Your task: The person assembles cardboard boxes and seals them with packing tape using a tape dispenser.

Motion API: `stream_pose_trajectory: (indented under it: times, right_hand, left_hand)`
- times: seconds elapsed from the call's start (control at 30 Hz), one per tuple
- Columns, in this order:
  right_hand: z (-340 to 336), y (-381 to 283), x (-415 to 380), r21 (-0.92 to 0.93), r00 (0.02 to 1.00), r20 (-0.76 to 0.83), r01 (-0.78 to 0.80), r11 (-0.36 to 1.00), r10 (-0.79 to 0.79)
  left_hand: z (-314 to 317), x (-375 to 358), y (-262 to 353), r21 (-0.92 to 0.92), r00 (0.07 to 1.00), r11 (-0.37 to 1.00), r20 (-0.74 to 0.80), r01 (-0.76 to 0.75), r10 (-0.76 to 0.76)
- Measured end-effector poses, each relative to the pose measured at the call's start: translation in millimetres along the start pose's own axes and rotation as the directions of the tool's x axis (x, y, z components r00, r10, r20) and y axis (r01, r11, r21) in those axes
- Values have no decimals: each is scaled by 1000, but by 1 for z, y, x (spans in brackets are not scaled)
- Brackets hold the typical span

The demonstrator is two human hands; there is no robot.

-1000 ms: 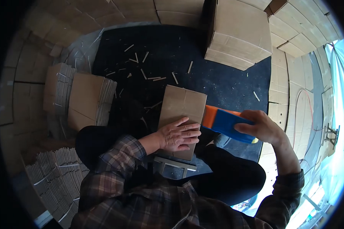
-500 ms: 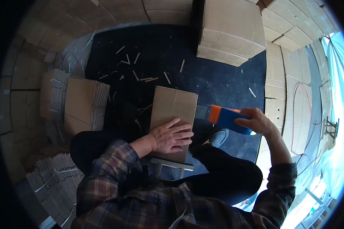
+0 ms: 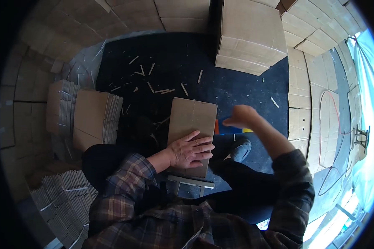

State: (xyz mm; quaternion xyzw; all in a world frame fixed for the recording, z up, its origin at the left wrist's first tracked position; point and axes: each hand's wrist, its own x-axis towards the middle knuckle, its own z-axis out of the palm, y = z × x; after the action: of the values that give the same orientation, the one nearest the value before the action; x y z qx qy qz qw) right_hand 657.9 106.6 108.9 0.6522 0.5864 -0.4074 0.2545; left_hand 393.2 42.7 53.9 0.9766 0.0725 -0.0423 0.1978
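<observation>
My left hand (image 3: 190,150) lies flat with fingers spread on a brown cardboard box (image 3: 193,114). The box rests across my lap area, above a small metal-edged stool (image 3: 191,180). Wrapped around a blue and orange tape dispenser (image 3: 227,129), my right hand (image 3: 243,117) is at the right side of the box. The dispenser's orange end is against or very near that side; my hand hides part of the tool. Whether tape runs along the box there cannot be made out.
Bundled flat cardboard stacks (image 3: 90,116) stand at the left, with more flattened sheets (image 3: 64,203) at lower left. A large carton (image 3: 253,37) sits at the far right of the dark floor mat (image 3: 237,89). Cardboard strips (image 3: 184,89) are scattered on it. My shoe (image 3: 241,150) is beside the box.
My right hand has moved left with the tape dispenser, from clear of the box to its right side. The clear tape stretched between them no longer shows. My left hand stays on the box.
</observation>
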Motion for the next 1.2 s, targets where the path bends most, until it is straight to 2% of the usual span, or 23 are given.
stream_pose_trajectory:
  times: [0.07,0.17,0.2,0.37,0.47,0.5,0.53,0.57,0.63,0.67,0.7,0.73,0.77,0.8,0.83,0.87,0.9,0.93,0.97,1.0,1.07,1.2]
  right_hand:
    - [19,-16,13,-119,983,-176,30,992,-51]
    - [50,-38,39,-306,986,-131,58,950,-102]
    - [47,-41,35,-292,991,-88,69,954,-99]
    - [66,-44,21,-345,981,-181,-1,938,-66]
    - [66,-43,1,-468,973,-216,-30,883,-82]
    - [59,-34,-8,-353,963,-269,-91,931,-8]
    - [52,-25,-22,-228,949,-308,-147,963,71]
    - [48,-12,-41,-125,924,-374,-130,984,75]
    - [30,1,-76,62,915,-369,-152,986,164]
    - [26,10,-96,191,906,-386,-106,976,174]
    - [27,19,-112,312,896,-405,-51,949,181]
    - [31,25,-126,385,866,-471,29,922,169]
    - [35,30,-142,380,864,-475,31,925,166]
    - [34,27,-167,545,864,-494,222,809,96]
    - [37,25,-182,672,852,-522,391,629,29]
    - [47,26,-184,667,853,-522,394,633,19]
    - [57,24,-188,705,840,-542,444,553,18]
    - [63,23,-190,737,827,-561,488,467,21]
    - [68,22,-194,757,853,-522,469,455,-11]
    - [69,16,-194,758,855,-519,467,455,-14]
    - [72,10,-191,739,865,-483,484,469,-132]
    - [68,2,-188,711,871,-455,479,515,-182]
  left_hand:
    - [4,-1,-2,4,999,1000,-36,-5,5]
    - [-1,-1,2,5,998,1000,-58,2,-2]
    - [-4,-1,2,16,999,1000,-43,15,-14]
    - [-6,-3,4,14,998,1000,-64,9,-8]
    - [-4,-5,7,-1,995,999,-93,33,-33]
    - [-6,-3,9,-15,994,998,-94,59,-61]
    - [-13,-4,12,-78,976,994,-199,76,-90]
    - [-14,-4,14,-79,975,994,-206,73,-88]
    - [-12,-3,20,-438,823,886,-442,150,-357]
    - [-14,-2,27,-496,709,857,-555,139,-435]
    - [-17,-2,34,-491,709,861,-561,130,-427]
    - [-18,-2,41,-839,601,543,-415,38,-683]
    - [-19,-4,46,-988,520,111,-153,-112,-840]
    - [-25,-7,50,-987,511,113,-157,-117,-845]
    - [-33,-10,54,-978,520,-86,-27,-192,-854]
    - [-41,-13,59,-923,541,-281,101,-262,-835]
    - [-47,-16,64,-923,536,-279,99,-266,-838]
    - [-54,-18,70,-917,574,-316,125,-246,-809]
    - [-59,-19,75,-909,610,-352,152,-222,-778]
    - [-67,-20,83,-908,607,-354,155,-223,-779]
    - [-79,-23,95,-902,691,-363,109,-232,-714]
    - [-74,-28,96,-888,639,-362,106,-284,-762]
